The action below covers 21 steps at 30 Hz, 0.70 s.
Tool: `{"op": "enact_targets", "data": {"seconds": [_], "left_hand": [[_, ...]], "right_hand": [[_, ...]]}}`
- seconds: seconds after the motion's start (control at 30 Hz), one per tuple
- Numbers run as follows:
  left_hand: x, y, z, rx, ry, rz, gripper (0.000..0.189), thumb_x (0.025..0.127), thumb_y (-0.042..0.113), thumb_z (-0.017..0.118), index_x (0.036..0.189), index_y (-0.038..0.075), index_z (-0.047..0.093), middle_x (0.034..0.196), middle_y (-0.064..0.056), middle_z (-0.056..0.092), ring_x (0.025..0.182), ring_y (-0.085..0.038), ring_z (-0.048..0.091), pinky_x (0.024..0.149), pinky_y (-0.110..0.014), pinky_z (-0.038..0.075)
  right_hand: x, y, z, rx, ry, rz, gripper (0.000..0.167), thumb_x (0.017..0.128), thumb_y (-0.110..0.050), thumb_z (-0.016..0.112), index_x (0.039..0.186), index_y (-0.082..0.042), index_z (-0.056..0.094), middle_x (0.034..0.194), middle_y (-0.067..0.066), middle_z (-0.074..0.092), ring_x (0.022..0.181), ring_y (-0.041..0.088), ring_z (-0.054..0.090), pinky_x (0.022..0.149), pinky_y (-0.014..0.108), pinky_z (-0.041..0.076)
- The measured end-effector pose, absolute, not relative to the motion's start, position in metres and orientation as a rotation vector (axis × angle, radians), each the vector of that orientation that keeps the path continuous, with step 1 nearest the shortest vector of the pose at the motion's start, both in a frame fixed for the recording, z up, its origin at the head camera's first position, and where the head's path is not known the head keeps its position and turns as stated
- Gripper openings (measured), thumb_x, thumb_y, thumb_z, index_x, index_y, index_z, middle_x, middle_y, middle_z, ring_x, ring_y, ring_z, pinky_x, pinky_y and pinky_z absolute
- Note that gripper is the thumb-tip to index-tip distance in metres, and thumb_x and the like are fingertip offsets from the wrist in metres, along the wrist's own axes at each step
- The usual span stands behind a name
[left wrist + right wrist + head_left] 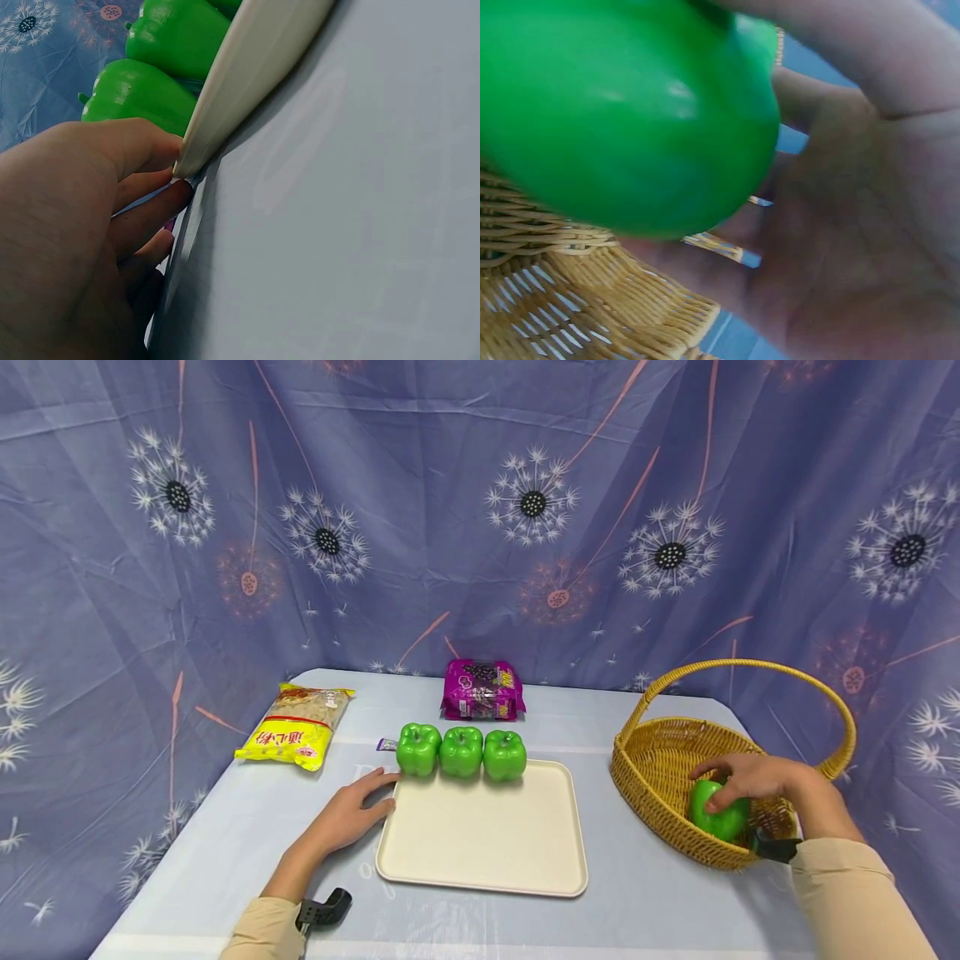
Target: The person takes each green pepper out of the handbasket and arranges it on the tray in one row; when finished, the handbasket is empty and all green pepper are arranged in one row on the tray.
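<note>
Three green bell peppers stand in a row along the far edge of a cream tray. My left hand is at the tray's left side, fingers extended, with fingertips at the rim, also seen up close in the left wrist view. Over on the right, my right hand grips another green bell pepper inside a wicker basket. The right wrist view shows this pepper large against the palm, with thumb and fingers around it.
A yellow food bag lies at the table's back left. A purple packet sits at the back middle, and a small purple wrapper is beside the peppers. The basket's tall handle arches above it. A patterned curtain hangs behind.
</note>
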<state>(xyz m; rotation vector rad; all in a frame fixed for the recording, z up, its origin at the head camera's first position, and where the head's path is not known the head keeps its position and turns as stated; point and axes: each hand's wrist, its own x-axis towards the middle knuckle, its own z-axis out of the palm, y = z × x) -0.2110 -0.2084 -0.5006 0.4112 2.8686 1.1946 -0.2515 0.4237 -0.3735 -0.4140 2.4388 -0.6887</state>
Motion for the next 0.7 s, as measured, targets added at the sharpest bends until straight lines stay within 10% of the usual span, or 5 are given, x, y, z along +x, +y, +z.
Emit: {"op": "enact_targets", "data": {"seconds": [0.7], "left_hand": [[-0.211, -0.208, -0.500, 0.396, 2.873, 1.175, 0.045, 0.095, 0.031, 0.061, 0.138, 0.019, 0.054, 0.148, -0.018, 0.038, 0.136, -0.038, 0.033, 0.109, -0.057, 0.027]], "right_hand": [[-0.268, 0.416, -0.384, -0.410, 2.691, -0.688, 0.081, 0.081, -0.033, 0.078, 0.140, 0.006, 0.039, 0.123, 0.025, 0.049, 0.096, 0.029, 0.056, 0.069, 0.035, 0.051]]}}
